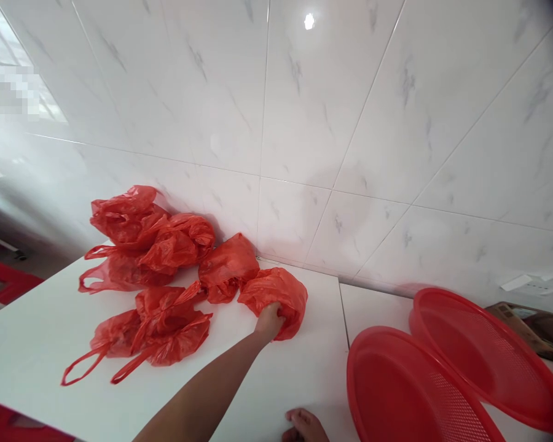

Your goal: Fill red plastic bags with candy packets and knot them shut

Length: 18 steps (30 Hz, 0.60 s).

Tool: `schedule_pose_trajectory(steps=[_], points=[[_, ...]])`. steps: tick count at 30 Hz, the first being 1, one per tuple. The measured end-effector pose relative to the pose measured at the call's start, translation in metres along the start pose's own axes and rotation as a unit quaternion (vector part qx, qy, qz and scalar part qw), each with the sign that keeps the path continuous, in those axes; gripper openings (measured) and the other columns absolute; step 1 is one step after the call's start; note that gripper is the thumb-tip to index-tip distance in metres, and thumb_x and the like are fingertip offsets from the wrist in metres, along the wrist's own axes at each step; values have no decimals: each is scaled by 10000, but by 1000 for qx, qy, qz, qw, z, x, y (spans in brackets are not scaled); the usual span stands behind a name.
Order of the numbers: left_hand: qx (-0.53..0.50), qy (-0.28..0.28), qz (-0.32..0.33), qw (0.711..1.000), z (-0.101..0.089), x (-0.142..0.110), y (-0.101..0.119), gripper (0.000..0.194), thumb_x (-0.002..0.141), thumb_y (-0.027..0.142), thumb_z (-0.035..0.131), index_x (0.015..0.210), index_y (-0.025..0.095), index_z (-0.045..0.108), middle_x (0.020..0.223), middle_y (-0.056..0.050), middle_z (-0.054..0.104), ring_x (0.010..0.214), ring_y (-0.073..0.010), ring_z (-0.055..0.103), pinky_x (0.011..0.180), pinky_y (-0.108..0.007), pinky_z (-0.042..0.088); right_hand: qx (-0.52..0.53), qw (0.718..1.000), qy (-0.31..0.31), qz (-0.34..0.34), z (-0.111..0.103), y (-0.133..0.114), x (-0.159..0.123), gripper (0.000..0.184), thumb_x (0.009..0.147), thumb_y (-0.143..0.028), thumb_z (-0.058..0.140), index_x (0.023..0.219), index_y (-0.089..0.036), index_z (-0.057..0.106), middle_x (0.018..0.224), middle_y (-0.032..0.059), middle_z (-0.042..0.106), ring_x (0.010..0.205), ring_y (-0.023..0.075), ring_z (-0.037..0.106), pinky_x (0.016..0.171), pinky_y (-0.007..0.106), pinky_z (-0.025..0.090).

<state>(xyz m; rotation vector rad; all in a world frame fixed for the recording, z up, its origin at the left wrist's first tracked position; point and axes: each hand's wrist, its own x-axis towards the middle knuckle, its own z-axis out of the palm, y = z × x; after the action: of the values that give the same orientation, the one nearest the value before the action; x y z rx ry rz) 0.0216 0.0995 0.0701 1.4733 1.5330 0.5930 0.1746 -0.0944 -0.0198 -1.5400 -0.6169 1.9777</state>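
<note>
My left hand reaches forward across the white tabletop, its fingers closed on the near side of a red plastic bag. That bag is bunched up and stands near the tiled wall; what is inside it cannot be seen. Low in the view, my right hand is partly cut off by the bottom edge. Its fingers are loosely curled and apart, with nothing visible in them. Just left of the gripped bag sits another red plastic bag, close against it.
More filled red bags are heaped against the wall at left, and others lie in front with loop handles spread. Two red plastic baskets stand at right. A brown cardboard box is behind them. A seam divides the white tabletop.
</note>
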Motion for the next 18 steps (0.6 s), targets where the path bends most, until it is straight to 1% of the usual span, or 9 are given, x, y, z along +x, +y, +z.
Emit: schedule_pose_trajectory(steps=[1, 3, 5, 6, 9, 11, 13, 16, 18], points=[[-5, -4, -2, 1000, -1, -4, -2, 309, 899, 335, 540, 1158, 169, 561, 1177, -81, 583, 992, -204, 597, 840, -405, 518, 0, 1000, 8, -4, 5, -5, -1, 519, 574, -656, 687, 776, -193, 567, 619, 33, 659, 491, 117, 579, 474, 210, 356], [-18, -15, -6, 1000, -3, -12, -8, 328, 893, 334, 551, 1170, 158, 552, 1173, -82, 582, 995, -210, 598, 837, -414, 518, 9, 1000, 13, -23, 17, -22, -3, 551, 636, -644, 661, 974, -219, 566, 742, 32, 682, 548, 126, 605, 470, 209, 354], [-36, -27, -8, 999, -3, -21, -13, 328, 892, 333, 552, 1169, 157, 552, 1172, -82, 583, 993, -210, 598, 836, -414, 518, 39, 998, 6, -46, 30, -47, -4, 659, 678, -621, 649, 1195, -254, 469, 873, 53, 698, 636, 156, 641, 508, 233, 392], [-46, -34, -7, 998, -4, -25, -16, 328, 892, 332, 553, 1168, 155, 552, 1168, -82, 585, 989, -208, 599, 833, -413, 519, 59, 997, 2, -52, 37, -60, -4, 693, 687, -613, 651, 1240, -257, 433, 908, 65, 699, 671, 175, 653, 538, 253, 416], [-85, -48, -2, 995, -8, -40, -21, 294, 895, 331, 549, 1123, 147, 571, 1112, -72, 604, 938, -189, 609, 800, -388, 526, 110, 992, 7, -57, 51, -97, 6, 597, 714, -619, 624, 1138, -215, 509, 946, 93, 694, 794, 211, 663, 622, 290, 458], [-121, -50, 2, 991, -14, -50, -22, 218, 862, 300, 595, 1000, 131, 602, 988, -45, 624, 862, -166, 607, 757, -353, 519, 137, 989, 21, -59, 53, -116, 19, 496, 754, -605, 579, 1018, -186, 554, 920, 97, 685, 834, 211, 653, 657, 296, 471], [-167, -48, -1, 985, -23, -60, -22, 151, 757, 226, 691, 832, 132, 600, 811, 0, 610, 774, -149, 588, 716, -318, 495, 164, 983, 48, -61, 50, -132, 34, 414, 772, -552, 571, 955, -181, 558, 910, 92, 671, 829, 206, 643, 671, 305, 479], [-251, -64, -26, 965, -39, -76, -20, 226, 595, 114, 739, 724, 156, 559, 666, 32, 581, 701, -155, 584, 690, -317, 479, 199, 971, 89, -95, 40, -153, 49, 349, 770, -496, 578, 978, -218, 549, 1014, 70, 651, 871, 193, 631, 702, 305, 491], [-314, -80, -55, 945, -50, -86, -20, 254, 573, 102, 725, 767, 161, 572, 727, -2, 637, 741, -193, 628, 713, -351, 492, 214, 962, 108, -130, 32, -164, 53, 379, 771, -511, 561, 1052, -259, 532, 1102, 47, 630, 949, 184, 617, 743, 297, 494]])
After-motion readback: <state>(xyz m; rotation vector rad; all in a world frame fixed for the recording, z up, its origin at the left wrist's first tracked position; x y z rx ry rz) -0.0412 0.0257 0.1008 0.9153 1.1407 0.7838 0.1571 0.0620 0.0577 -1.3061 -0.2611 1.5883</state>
